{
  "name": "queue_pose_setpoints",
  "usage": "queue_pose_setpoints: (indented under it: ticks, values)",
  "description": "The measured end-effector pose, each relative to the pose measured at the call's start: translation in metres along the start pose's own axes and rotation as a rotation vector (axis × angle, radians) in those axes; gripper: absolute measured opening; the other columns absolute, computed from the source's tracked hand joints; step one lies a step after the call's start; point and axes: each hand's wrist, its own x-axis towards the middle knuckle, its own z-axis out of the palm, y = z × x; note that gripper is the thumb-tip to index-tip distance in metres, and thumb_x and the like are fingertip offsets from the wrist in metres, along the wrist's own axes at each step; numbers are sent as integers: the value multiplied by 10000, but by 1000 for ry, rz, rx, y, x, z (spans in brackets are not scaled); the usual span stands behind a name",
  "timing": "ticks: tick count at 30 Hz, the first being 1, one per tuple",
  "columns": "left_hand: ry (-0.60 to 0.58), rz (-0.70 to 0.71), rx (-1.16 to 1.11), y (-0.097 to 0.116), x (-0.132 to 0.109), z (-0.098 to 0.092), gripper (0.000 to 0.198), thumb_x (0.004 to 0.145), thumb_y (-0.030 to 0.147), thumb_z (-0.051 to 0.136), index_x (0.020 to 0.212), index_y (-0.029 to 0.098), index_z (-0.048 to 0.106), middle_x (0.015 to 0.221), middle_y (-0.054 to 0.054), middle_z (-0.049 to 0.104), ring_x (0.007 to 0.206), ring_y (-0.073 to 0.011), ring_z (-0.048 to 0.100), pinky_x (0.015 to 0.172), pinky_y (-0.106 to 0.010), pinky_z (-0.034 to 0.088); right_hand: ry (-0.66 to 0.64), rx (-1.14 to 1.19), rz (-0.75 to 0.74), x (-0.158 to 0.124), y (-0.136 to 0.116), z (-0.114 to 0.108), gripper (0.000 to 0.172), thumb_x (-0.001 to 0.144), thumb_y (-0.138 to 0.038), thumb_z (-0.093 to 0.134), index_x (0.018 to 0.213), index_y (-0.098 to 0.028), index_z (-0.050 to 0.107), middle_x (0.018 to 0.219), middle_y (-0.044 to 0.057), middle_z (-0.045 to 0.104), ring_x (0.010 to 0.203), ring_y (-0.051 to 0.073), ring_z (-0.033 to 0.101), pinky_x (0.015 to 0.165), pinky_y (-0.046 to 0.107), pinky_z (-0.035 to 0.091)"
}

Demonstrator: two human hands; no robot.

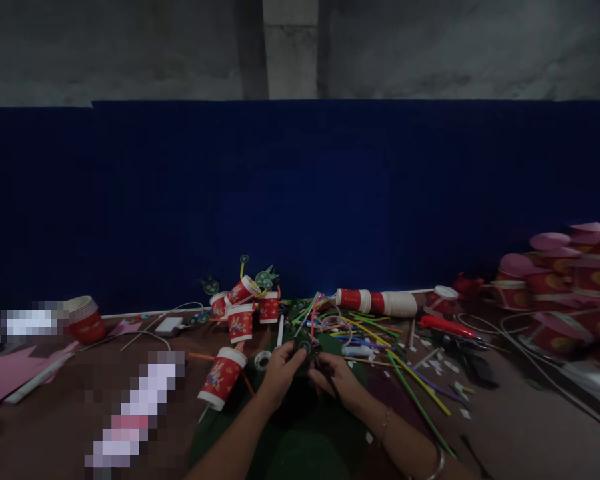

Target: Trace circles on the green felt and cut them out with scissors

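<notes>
My left hand [281, 373] is closed in a pinch, thumb and fingers on a small dark green cutout [305, 346] with a pale round mark. My right hand [341, 379] is beside it with its fingers curled together near the same piece; what lies between its fingertips is too dark to make out. Just beyond the hands lies a bunch of coloured straws [316, 319]. A red paper cup [223, 377] with a printed figure leans to the left of my left hand, and a roll of tape [263, 361] sits between them.
More red cups [241, 322] with straws and green cutouts stand behind. A stack of cups [375, 302] lies on its side at the back. Red-handled scissors [447, 326], paper scraps and cables are on the right, near piled cups with pink tops [550, 280]. Pink paper [10, 377] lies left.
</notes>
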Motion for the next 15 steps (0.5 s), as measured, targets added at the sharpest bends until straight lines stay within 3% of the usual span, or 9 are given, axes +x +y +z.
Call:
queue_pose_setpoints:
  ticks: [7,15]
  values:
    - [2,-15,4,-2,1,-1,293,681,429,659,735,141,632,669,-10,620,649,-141,530,619,-249,405,-6,-8,19,0,-6,0,426,694,-571,603,654,-176,449,458,-67,445,386,62,385,400,192,292]
    - [1,-19,-24,-5,3,-3,307,656,441,682,732,146,642,667,-18,628,667,-161,555,643,-267,421,6,0,21,0,-5,1,394,691,-523,635,642,-176,454,452,-72,437,389,59,374,397,188,281]
